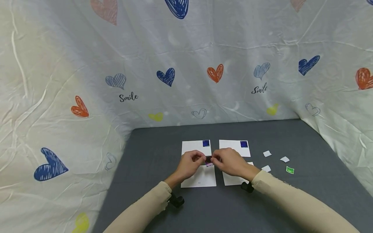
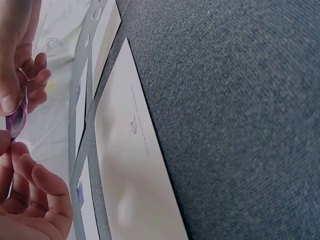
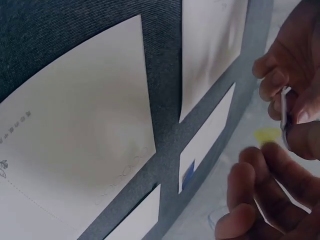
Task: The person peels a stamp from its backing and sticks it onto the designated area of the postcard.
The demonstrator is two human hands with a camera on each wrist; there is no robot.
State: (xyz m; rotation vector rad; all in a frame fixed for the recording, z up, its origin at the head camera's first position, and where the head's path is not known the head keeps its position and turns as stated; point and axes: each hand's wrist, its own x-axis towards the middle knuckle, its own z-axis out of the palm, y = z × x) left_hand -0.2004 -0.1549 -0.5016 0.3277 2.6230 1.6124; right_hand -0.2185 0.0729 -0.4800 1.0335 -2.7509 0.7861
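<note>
A small purple-edged stamp (image 1: pixel 209 163), bent into a curve, is between the fingertips of both hands above the white envelopes. My left hand (image 1: pixel 190 164) pinches one end, and my right hand (image 1: pixel 230 162) pinches the other. The purple rim of the stamp (image 2: pixel 19 120) shows clearly in the left wrist view, while the right wrist view gives only its thin pale edge. Beneath the left hand lies a near envelope (image 1: pixel 201 178); another near envelope (image 1: pixel 231 179) is partly covered by the right hand. Two far envelopes (image 1: pixel 190 146) (image 1: pixel 230 144) each carry a dark blue stamp (image 1: pixel 206 143) at the upper right corner.
To the right on the grey table (image 1: pixel 291 200) lie a green stamp (image 1: pixel 289 170) and three small white pieces (image 1: pixel 266 153). A white curtain (image 1: pixel 186 97) printed with hearts hangs behind the table and along both sides.
</note>
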